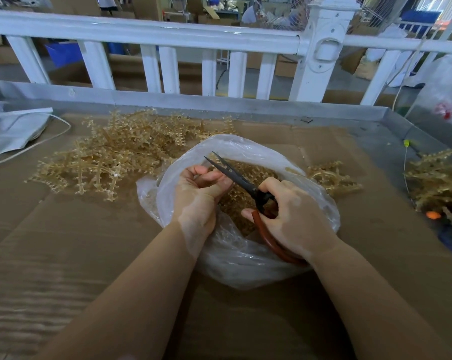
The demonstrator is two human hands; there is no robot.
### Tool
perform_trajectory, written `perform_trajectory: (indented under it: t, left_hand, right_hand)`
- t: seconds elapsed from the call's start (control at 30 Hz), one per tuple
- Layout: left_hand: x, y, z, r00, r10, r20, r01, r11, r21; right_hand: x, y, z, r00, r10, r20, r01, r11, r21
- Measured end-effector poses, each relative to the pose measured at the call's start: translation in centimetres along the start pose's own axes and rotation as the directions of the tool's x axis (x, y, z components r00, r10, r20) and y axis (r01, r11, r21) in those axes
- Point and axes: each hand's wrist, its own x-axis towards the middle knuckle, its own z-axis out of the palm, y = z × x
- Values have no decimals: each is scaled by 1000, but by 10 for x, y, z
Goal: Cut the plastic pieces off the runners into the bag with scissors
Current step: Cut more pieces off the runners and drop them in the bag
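No brand, label or readable writing is showing anywhere in this view. The right hand (292, 216) is gripping the scissors (248, 188), fingers curled round the reddish-brown handle loops, with the dark blades standing slightly apart and pointing up and away over the open mouth of the clear plastic bag (245, 253). The left hand (201, 193) is hovering over the bag just beside the blades, its fingers curled inward; whether it is holding anything I cannot tell. Cut tan plastic pieces (245, 201) are lying inside the bag. A heap of uncut tan runners (110, 157) is sitting just behind and left of the bag, and more runners are lying to its right. Everything is resting on flattened brown cardboard (89, 255) covering a grey metal table with a raised rim (193, 100). A white railing (167, 35) is running behind the table, with cardboard boxes and blue crates standing on a workshop floor beyond.
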Motion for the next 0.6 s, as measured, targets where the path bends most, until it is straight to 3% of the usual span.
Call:
perform_trajectory:
  t: [0.6]
  left_hand:
    - [2,-5,-1,999,46,1,-46,995,89]
  right_hand:
    - [0,2,-2,1000,-3,14,3,1000,-22]
